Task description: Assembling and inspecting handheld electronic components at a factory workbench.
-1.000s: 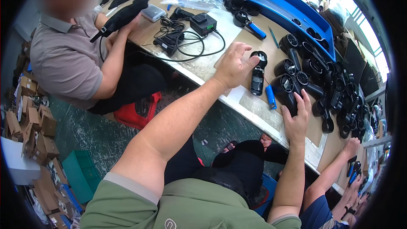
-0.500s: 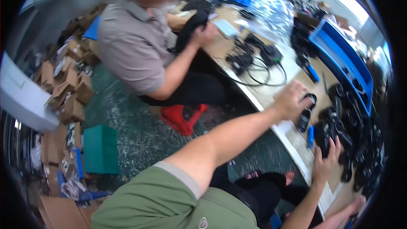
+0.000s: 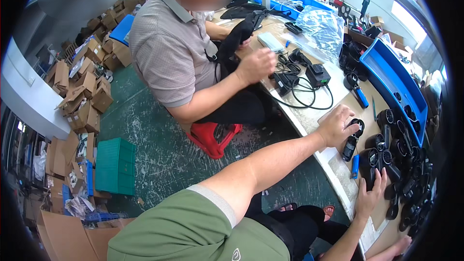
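My left hand [image 3: 337, 126] reaches over the bench edge, fingers apart, its thumb against the ring-shaped head of a black handheld device [image 3: 348, 148]. This device lies on the bench with its handle toward me. Just beside it is a small blue cylinder [image 3: 355, 166]. Nearer me, my right hand [image 3: 369, 197] has its thumb and fingers either side of the handle of another black round-headed device [image 3: 371, 157]. The palm side of that hand is hidden, so how firmly it grips is unclear.
Several similar black devices [image 3: 398, 157] crowd the right side, beside a long blue tray [image 3: 394, 89]. A co-worker [image 3: 169, 58] sits at left on a red stool [image 3: 215, 140] near a black charger with cables [image 3: 317, 75]. A green crate [image 3: 115, 166] and cardboard boxes [image 3: 87, 87] stand on the floor.
The view has shifted and sharpened. The co-worker's nearer hand has come away from the black cloth item. My hands stay close to the same devices.
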{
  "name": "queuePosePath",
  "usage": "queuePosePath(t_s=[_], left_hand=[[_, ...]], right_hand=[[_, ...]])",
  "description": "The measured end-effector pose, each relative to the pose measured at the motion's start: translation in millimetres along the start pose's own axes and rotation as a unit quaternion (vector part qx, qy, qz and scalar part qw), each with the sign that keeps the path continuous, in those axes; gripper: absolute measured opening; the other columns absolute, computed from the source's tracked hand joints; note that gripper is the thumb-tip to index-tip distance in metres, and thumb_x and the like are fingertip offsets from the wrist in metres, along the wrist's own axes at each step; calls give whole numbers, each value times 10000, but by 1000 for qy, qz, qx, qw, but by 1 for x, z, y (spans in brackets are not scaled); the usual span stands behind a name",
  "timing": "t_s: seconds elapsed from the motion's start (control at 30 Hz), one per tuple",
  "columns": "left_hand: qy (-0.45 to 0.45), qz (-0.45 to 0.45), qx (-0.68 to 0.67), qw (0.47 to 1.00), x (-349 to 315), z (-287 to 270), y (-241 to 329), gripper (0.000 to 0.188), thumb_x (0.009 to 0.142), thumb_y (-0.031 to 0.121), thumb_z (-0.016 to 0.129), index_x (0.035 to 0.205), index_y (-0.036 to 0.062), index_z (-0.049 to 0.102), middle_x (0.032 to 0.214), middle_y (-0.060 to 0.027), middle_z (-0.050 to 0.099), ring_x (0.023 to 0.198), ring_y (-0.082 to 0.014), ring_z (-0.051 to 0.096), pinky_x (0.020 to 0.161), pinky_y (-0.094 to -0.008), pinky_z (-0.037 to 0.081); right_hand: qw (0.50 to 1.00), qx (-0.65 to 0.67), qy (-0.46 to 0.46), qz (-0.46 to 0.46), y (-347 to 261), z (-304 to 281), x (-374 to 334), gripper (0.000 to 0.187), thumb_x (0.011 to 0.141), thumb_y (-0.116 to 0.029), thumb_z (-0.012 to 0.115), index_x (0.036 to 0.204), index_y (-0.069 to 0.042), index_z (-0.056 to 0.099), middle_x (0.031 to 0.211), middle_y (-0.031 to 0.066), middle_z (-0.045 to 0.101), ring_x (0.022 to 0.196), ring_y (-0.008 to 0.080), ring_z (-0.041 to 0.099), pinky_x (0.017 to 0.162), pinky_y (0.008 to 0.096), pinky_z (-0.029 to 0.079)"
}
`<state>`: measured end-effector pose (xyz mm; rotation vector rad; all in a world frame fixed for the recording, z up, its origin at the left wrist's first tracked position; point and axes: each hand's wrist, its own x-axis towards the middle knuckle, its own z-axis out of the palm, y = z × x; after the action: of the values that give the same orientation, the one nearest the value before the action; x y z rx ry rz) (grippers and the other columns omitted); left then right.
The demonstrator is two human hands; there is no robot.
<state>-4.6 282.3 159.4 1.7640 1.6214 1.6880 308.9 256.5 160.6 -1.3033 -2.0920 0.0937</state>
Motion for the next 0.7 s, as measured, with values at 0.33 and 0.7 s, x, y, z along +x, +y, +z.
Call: queuePosePath(t_s=[0.33,0.7], left_hand=[[5,12,1,1000,3,-1,-3,523,1052,527,646,1257,46,652,1279,-149,579,1151,-338,613,1043,-440,488],[3,-3,19,1000,-1,7,1,500,1030,502,681,1236,48,655,1278,-139,592,1135,-328,617,1045,-427,491]], right_hand=[[1000,-1,1,-4,4,4,3,572,910,-72,771,1459,-37,613,1677,148,477,1513,369,463,1272,436,352],[1000,-1,6,2,6,0,-3,566,901,-74,774,1447,-37,630,1663,163,489,1500,374,477,1261,439,362]])
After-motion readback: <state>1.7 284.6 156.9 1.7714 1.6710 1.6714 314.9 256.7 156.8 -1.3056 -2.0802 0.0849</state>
